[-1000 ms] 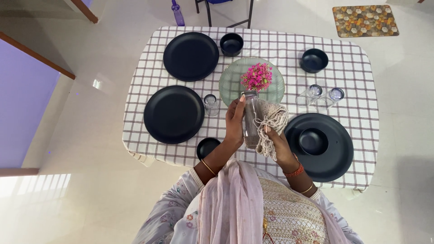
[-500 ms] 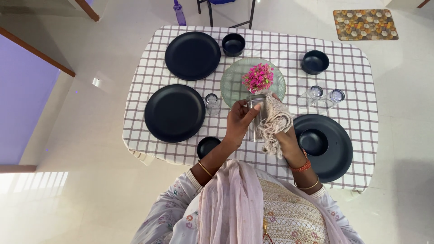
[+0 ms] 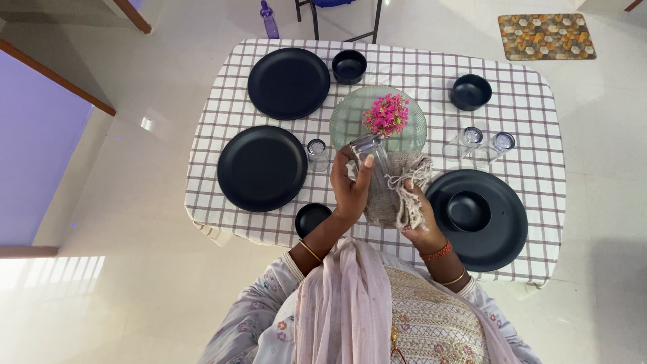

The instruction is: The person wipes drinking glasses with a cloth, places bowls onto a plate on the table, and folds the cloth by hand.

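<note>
The left hand [image 3: 349,192] has its fingers clamped round a clear drinking glass [image 3: 368,149], held tilted above the table's near edge; the right hand [image 3: 419,217] grips a beige knitted cloth [image 3: 397,189] pressed against the glass's lower part; just beyond stands a green glass plate [image 3: 350,121] bearing pink flowers [image 3: 386,114]; a black plate [image 3: 499,229] with a black bowl [image 3: 467,210] lies at the near right corner of the checked table [image 3: 526,135].

Bright daylight, floor glare lower left, sharp, wide-angle bending
</note>
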